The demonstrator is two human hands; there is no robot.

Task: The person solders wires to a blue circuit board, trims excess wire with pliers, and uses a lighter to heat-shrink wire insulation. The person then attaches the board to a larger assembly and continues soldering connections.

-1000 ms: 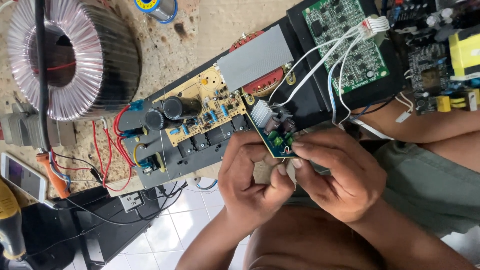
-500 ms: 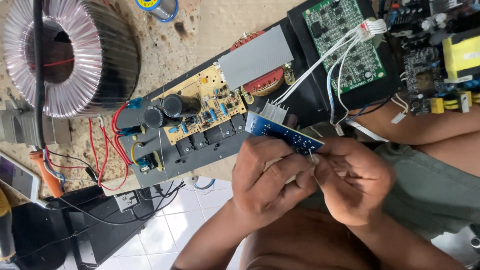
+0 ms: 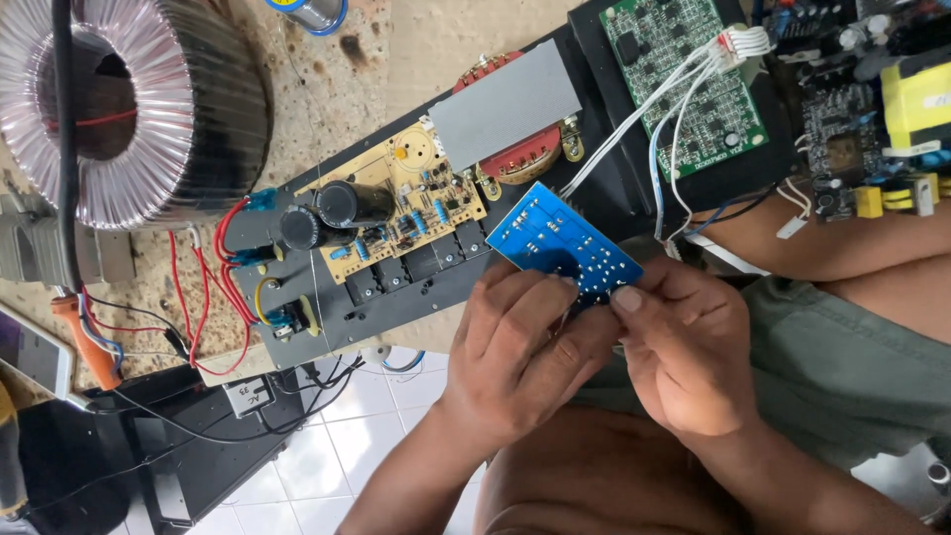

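The big coil (image 3: 134, 109) sits far left of the chassis (image 3: 416, 248); the green board (image 3: 688, 84) lies at the chassis's right end. Just below the chassis, the left hand (image 3: 520, 362) and right hand (image 3: 684, 362) both pinch the blue board (image 3: 565, 243), fingers closed on its lower edge. A slip could drop it onto the chassis. Half a second ago it was edge-on; now its solder side faces up.

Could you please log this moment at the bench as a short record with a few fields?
Left hand: holds the small blue circuit board from below
Right hand: pinches the same board's lower right edge
Board face: solder side up
Behind the board: black chassis with yellow circuit board
Upper right: green circuit board with white wires
Upper left: large toroidal coil
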